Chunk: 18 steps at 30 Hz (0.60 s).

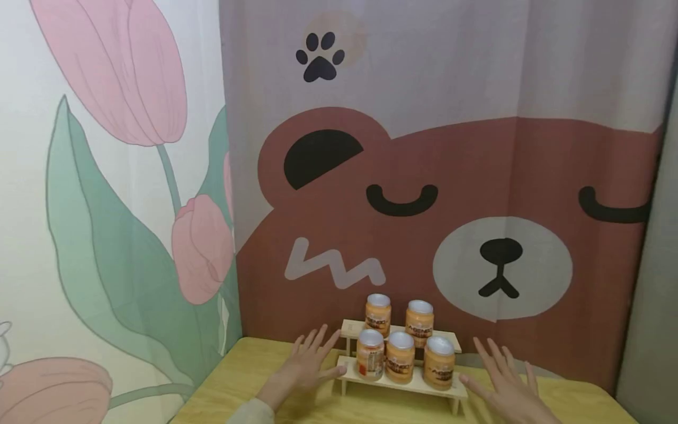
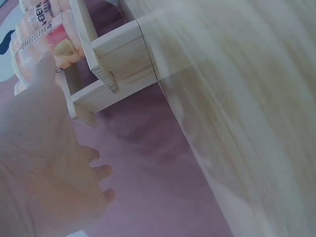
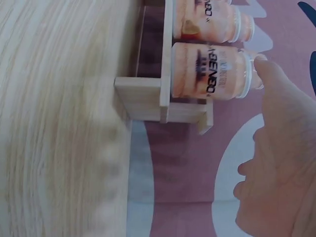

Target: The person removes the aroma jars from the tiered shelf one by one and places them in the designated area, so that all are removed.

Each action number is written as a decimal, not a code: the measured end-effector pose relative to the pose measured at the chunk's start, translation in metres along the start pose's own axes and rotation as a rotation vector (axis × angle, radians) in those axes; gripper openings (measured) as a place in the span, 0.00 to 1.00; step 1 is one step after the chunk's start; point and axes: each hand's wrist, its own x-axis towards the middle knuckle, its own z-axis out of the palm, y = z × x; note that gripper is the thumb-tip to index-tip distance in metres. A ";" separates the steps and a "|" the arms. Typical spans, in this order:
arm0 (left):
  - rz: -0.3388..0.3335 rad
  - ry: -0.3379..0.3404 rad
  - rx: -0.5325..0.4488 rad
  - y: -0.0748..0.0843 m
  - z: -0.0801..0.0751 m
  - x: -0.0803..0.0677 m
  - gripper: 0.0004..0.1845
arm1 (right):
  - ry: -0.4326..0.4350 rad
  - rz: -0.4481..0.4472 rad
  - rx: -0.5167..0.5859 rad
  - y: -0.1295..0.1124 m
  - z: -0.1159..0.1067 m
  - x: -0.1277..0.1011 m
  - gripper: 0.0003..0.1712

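A two-tier wooden rack [image 1: 365, 378] holds several orange jars with silvery lids. Two of them, a left jar [image 1: 378, 315] and a right jar [image 1: 419, 324], stand on the upper tier. On the lower tier are a left jar [image 1: 370, 356], a middle jar [image 1: 399, 359] and a right jar [image 1: 439, 365]. My left hand [image 1: 306, 364] is spread beside the rack's left end, its thumb near the lower tier. Past the right end, my right hand [image 1: 505, 383] has its fingers spread, thumb toward the nearest jar [image 3: 210, 71]. Neither hand holds anything.
The rack stands on a wood-grain table [image 1: 222, 394]. Close behind hangs a curtain [image 1: 328, 235] printed with a sleeping bear. A tulip-patterned curtain [image 1: 32, 224] covers the left side, and a grey surface [image 1: 651, 294] edges the right.
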 end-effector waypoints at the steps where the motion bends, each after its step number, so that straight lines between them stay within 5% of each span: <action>1: 0.001 0.002 -0.006 0.000 0.001 0.000 0.46 | 0.018 -0.009 0.010 -0.003 -0.001 -0.002 0.58; 9: 0.002 0.059 -0.160 -0.007 0.004 0.014 0.52 | 0.138 -0.065 0.125 -0.043 -0.008 0.013 0.48; 18: 0.021 -0.089 -0.341 0.003 0.011 0.015 0.61 | 0.228 -0.159 0.085 -0.075 -0.016 0.049 0.38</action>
